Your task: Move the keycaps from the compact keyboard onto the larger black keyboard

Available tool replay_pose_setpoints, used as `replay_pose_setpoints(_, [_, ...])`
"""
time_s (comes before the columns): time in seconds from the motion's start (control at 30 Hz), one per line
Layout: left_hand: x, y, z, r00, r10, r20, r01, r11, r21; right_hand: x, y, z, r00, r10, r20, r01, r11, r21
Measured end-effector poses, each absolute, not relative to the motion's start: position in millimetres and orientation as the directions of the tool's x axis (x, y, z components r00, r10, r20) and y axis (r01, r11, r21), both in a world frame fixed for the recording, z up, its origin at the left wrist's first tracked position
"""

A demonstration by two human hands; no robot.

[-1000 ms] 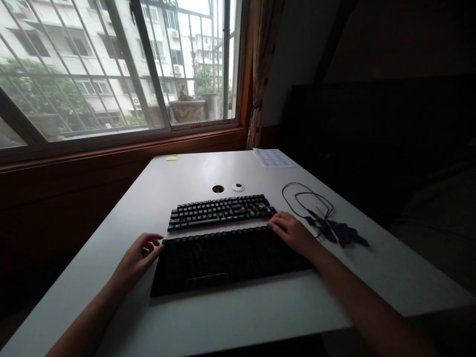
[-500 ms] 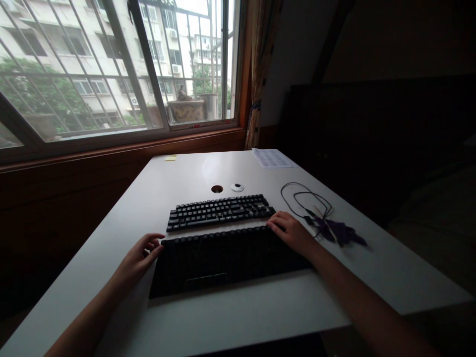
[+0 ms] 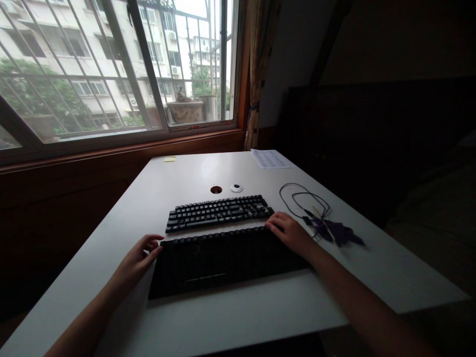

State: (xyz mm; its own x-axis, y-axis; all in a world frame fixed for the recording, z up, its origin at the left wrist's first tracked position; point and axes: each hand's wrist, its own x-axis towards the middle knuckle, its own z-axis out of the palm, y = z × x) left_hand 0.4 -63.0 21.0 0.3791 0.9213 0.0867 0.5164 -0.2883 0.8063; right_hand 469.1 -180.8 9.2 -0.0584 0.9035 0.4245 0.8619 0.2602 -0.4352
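A black keyboard (image 3: 226,263) lies nearest me, a broad dark face toward me and a row of keys along its far edge. A thin pale outline shows low on that face; other detail is lost in the dark. My left hand (image 3: 143,252) holds its far left corner, thumb at the side edge and fingers curled. At its far right, my right hand (image 3: 288,230) grips the edge with bent fingers, and the wrist covers the right end. Just beyond lies a second black keyboard (image 3: 219,212), keys up, with some gaps among the keys on its right part.
On the white table (image 3: 186,176) are a cable (image 3: 297,186), a purple cloth-like item (image 3: 340,233), printed sheets (image 3: 271,159) and a yellow note (image 3: 169,159). A round hole (image 3: 216,189) has a white cover (image 3: 236,188) beside it. A barred window (image 3: 122,64) stands behind.
Both hands keep their hold on the near keyboard. The view has shifted very slightly, and the near keyboard's dark face looks tilted a touch differently.
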Motion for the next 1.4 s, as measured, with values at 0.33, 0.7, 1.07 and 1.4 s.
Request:
replay_pose_setpoints(0.33, [1,-62,22,0.379,0.922,0.083,0.514,-0.285,0.809,469,-181,10,-0.06,0.907,0.417,0.861,0.259,-0.438])
replay_pose_setpoints(0.7, [-1,-62,15,0.403,0.911,0.088,0.485,-0.294,0.823,469,-181,10,-0.062,0.898,0.436,0.858,0.271,-0.437])
replay_pose_setpoints(1.07, [-6,-59,13,0.369,0.927,0.068,0.505,-0.261,0.823,468,-182,13,-0.062,0.907,0.416,0.861,0.259,-0.437])
replay_pose_setpoints(1.4, [-5,-60,12,0.34,0.935,0.097,0.506,-0.269,0.82,468,-182,11,-0.066,0.903,0.424,0.861,0.266,-0.433])
